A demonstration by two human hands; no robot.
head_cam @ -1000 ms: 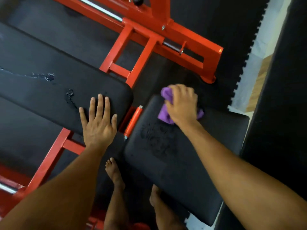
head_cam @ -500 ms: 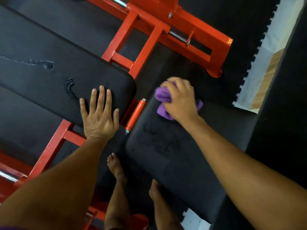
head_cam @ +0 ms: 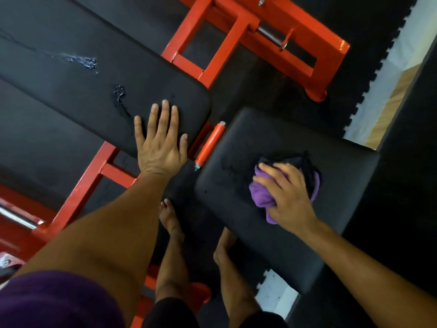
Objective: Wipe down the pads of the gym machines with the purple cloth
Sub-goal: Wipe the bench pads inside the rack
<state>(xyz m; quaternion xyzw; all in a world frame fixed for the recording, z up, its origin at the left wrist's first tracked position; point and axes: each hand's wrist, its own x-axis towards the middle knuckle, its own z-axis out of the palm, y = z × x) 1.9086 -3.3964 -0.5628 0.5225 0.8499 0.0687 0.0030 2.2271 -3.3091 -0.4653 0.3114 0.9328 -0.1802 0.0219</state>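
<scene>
The right hand [head_cam: 287, 195] presses a bunched purple cloth [head_cam: 262, 197] onto the black seat pad [head_cam: 236, 147], fingers curled over it. The left hand [head_cam: 162, 140] lies flat, fingers straight and spread, on the end of the long back pad [head_cam: 82, 91], beside the orange frame [head_cam: 212, 50].

A single head-worn camera looks steeply down from close above the black seat pad [head_cam: 272, 147] and orange frame [head_cam: 212, 55], probably tilted, since floor edges run diagonally.
</scene>
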